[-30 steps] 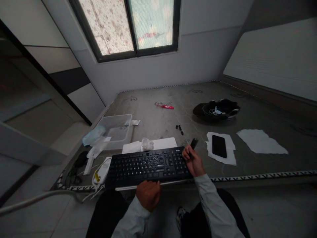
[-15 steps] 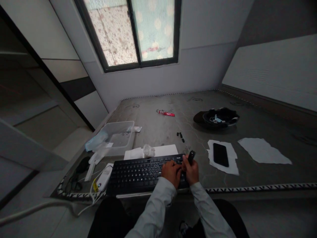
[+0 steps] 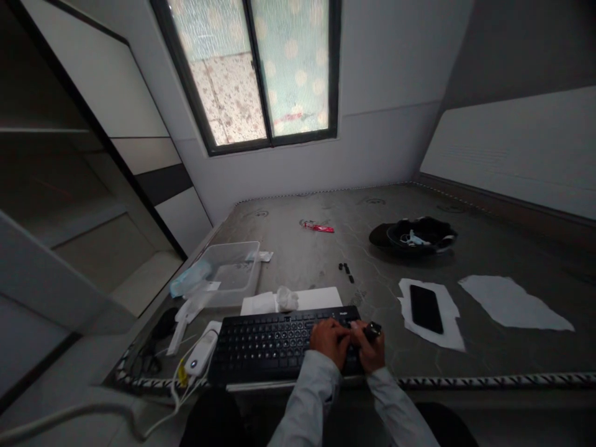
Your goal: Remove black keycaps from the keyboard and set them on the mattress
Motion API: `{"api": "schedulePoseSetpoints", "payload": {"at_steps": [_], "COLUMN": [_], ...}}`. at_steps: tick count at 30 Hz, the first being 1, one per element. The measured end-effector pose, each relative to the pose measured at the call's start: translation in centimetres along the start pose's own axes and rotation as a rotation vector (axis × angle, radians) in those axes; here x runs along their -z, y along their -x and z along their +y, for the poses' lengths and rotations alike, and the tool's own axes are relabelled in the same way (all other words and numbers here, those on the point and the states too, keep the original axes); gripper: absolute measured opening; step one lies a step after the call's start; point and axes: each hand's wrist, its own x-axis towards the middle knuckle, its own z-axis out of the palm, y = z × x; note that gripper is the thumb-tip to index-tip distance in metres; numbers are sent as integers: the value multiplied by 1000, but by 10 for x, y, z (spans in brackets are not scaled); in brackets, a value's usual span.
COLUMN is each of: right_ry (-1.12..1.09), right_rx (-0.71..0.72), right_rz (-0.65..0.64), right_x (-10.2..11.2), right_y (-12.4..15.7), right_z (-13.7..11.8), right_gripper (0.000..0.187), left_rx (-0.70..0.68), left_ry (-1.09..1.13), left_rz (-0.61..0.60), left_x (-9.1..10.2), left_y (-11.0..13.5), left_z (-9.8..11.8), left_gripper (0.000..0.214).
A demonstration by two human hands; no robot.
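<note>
A black keyboard (image 3: 261, 347) lies near the front edge of the grey surface. My left hand (image 3: 328, 341) rests over its right part, fingers bent and pressed together; what they hold, if anything, is hidden. Right beside it, my right hand (image 3: 371, 355) is closed round a short black tool (image 3: 373, 330) with a shiny end sticking up; its kind is unclear. The fingertips of both hands nearly meet over the number keys. Several small black pieces (image 3: 349, 273) that look like keycaps lie beyond the keyboard.
At left stand a clear plastic box (image 3: 233, 276) and a white power strip (image 3: 202, 352) with cables. Behind the keyboard lie white paper (image 3: 316, 299) and crumpled tissue (image 3: 286, 299). To the right are a phone (image 3: 426, 308) on paper and a dark cap (image 3: 414, 237); a red packet (image 3: 321, 228) lies farther back.
The view has tilted up a little, so everything sits lower in the picture. The black tool in my right hand now leans further right. Both hands stay on the keyboard's right part.
</note>
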Motion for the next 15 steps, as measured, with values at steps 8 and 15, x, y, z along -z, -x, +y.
{"api": "schedulePoseSetpoints", "payload": {"at_steps": [8, 15], "right_ry": [87, 491], "right_rx": [75, 232], "right_rz": [-4, -307], "right_x": [6, 16], "right_y": [-7, -26], "right_z": [-11, -8], "right_gripper": [47, 20], "left_rx": [8, 37], "left_ry": [297, 392], "left_rz": [192, 401], "left_x": [-3, -8], "left_y": [1, 9], "left_z": [-6, -12], "left_gripper": [15, 25]}}
